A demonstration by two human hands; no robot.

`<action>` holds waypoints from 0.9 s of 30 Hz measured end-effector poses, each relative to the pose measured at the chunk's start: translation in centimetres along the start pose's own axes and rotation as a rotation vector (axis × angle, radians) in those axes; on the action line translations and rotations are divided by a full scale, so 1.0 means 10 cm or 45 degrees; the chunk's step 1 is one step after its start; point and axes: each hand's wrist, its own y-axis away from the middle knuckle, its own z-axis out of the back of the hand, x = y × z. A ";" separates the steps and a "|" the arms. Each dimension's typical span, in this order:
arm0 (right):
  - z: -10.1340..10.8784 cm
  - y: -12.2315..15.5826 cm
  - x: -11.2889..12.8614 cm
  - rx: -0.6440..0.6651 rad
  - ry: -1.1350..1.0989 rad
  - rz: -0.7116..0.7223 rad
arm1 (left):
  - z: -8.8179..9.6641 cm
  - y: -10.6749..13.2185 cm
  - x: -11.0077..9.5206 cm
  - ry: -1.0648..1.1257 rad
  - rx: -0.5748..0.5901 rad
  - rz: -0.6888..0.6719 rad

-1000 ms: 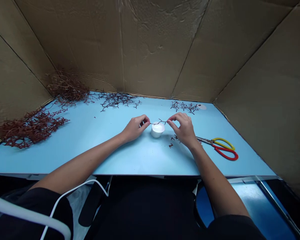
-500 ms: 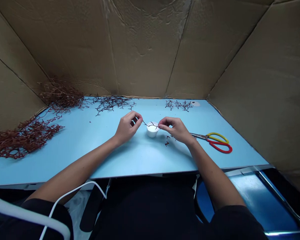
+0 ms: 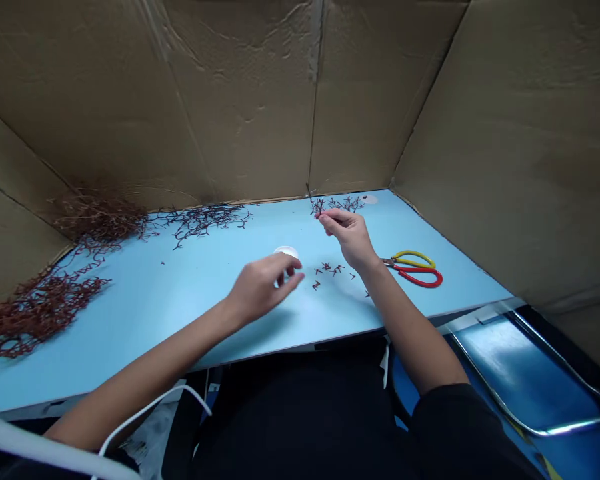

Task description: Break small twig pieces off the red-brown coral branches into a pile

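My right hand (image 3: 349,235) pinches a thin dark twig (image 3: 309,191), raised near the back edge of the table. Behind it lie small clusters of branched twigs (image 3: 347,204). My left hand (image 3: 267,283) holds nothing; its thumb and fingers are apart. It hovers in front of a small white cup (image 3: 286,251) and hides most of it. Several short brown twig pieces (image 3: 325,267) lie between my hands. Scissors (image 3: 415,267) with one yellow and one red handle rest just right of my right forearm.
Tangled reddish-brown twigs (image 3: 35,310) cover the left of the light blue table (image 3: 180,313). A darker twig heap (image 3: 205,220) lies along the back. Cardboard walls (image 3: 240,100) enclose the table. A white disc (image 3: 369,199) sits at the far right, and a blue chair (image 3: 525,373) stands right.
My left hand has let go of the twig and drawn toward me, over the cup. My right hand has carried the twig away to the back. The view has turned right.
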 end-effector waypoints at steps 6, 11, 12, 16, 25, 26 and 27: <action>0.02 -0.09 -0.08 -0.184 -0.060 0.065 | -0.52 -0.21 -0.27 -0.508 0.741 0.222; 0.00 -0.08 -0.07 -0.148 -0.040 0.073 | -0.68 -0.30 -0.22 -0.482 0.808 0.261; -0.01 -0.08 -0.06 -0.141 -0.029 0.070 | -0.69 -0.29 -0.20 -0.468 0.808 0.255; -0.01 -0.02 0.01 -0.116 0.025 0.068 | -0.64 -0.19 -0.12 -0.362 0.770 0.208; -0.46 0.21 0.21 0.083 0.087 0.057 | 0.04 0.08 0.41 0.206 -0.178 -0.013; -0.57 0.23 0.20 0.117 0.047 0.020 | 0.08 0.11 0.46 0.213 -0.274 0.015; -0.68 0.25 0.19 0.155 0.006 -0.020 | 0.09 0.14 0.50 0.215 -0.365 0.042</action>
